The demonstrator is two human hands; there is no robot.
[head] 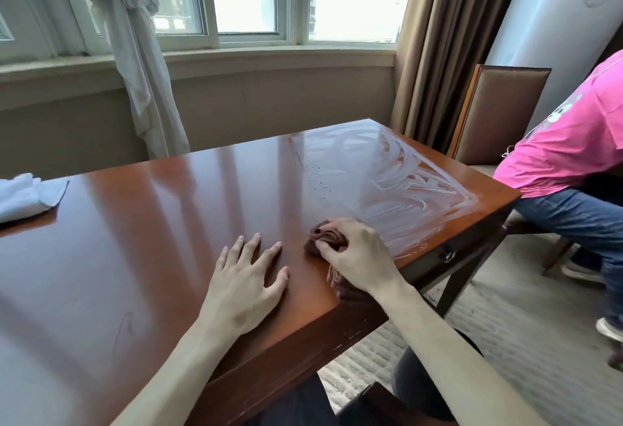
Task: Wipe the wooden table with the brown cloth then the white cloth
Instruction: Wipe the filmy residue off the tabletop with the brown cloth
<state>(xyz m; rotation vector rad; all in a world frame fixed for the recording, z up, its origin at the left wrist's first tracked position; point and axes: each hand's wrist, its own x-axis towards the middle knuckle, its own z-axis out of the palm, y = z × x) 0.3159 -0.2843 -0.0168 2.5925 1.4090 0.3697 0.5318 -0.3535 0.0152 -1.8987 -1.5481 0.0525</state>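
Table: glossy red-brown wooden top. Its long axis runs from the lower left of the view toward the far right corner at about 1 o'clock. The near right corner lies at 5 o'clock from the view centre.
Wet zone: whitish streaks in curved arcs cover the far right part of the top, reaching its right edge. The rest of the top shows only window reflections.
Brown cloth: bunched on the top near the right edge, at the near border of the streaks. Its long axis runs from 11 o'clock to 5 o'clock. The bunched end points at 11 o'clock; the fringed tail points at 5 o'clock and passes under the wrist toward the table edge.
Right hand: on top of the brown cloth, fingers curled round the bunched end and gripping it, knuckles toward 11 o'clock.
Left hand: flat on the bare top, palm down, fingers straight and spread, pointing at 12 to 1 o'clock. It holds nothing. It lies just beside the brown cloth, at 9 o'clock from it, not touching it.
White cloth: loosely folded on the far left of the top, cut off by the view's left edge, well apart from both hands. One corner points at 3 o'clock.
Second person: pink shirt, blue jeans, seated at 3 o'clock beyond the table's right edge.
Chair: padded back, standing at the far right corner.
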